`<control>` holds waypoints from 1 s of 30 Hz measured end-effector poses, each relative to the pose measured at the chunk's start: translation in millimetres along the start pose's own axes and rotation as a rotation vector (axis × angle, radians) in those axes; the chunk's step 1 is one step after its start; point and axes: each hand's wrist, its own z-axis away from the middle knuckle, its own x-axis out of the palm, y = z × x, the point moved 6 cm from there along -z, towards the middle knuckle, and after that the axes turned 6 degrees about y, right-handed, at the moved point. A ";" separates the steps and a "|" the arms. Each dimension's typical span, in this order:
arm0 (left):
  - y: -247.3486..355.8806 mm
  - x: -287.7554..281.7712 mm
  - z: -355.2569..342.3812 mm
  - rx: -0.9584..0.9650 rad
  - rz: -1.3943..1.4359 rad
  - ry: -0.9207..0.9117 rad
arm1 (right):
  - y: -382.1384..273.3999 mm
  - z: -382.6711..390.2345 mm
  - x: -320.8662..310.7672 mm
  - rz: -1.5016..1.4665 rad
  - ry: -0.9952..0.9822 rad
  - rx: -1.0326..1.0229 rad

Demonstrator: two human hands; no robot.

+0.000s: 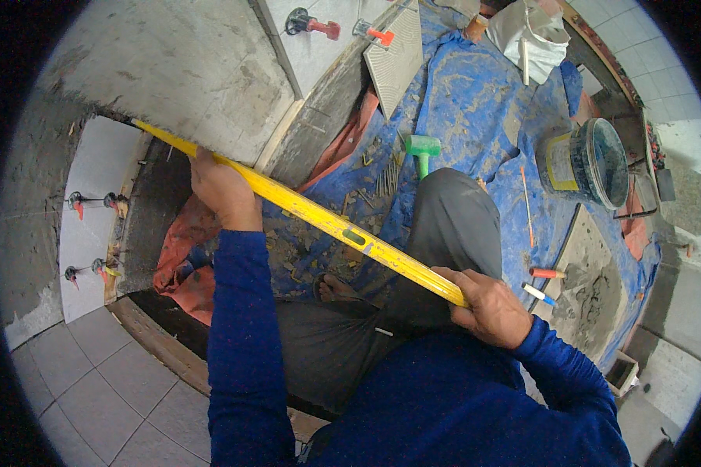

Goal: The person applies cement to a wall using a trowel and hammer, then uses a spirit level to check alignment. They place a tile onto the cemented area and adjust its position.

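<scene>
"One long yellow level: straight, flat-sided, scuffed, small oblong vial window."
"Around it?"
"Rough grey cement surface by its far end; crumpled blue tarp, dirt-caked, beneath."
"Hands?"
"Both closed on the level. Left hand grips toward the far end, right hand holds the near end. Level slants between them, jutting past the left, beside a grey-trousered knee."

Long blue sleeves ended just behind left hand and right hand, both bare; trousers were grey.
</scene>
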 end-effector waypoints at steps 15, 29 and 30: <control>-0.1 -0.3 -4.4 0.105 -0.091 -0.020 | 0.3 -1.4 1.1 -0.014 -0.018 0.017; -1.7 -5.6 -1.0 0.335 -0.594 0.102 | 4.0 1.4 6.3 0.071 0.015 -0.049; 1.9 -5.3 5.2 0.305 -0.403 0.141 | 5.0 2.3 7.9 0.109 0.015 -0.041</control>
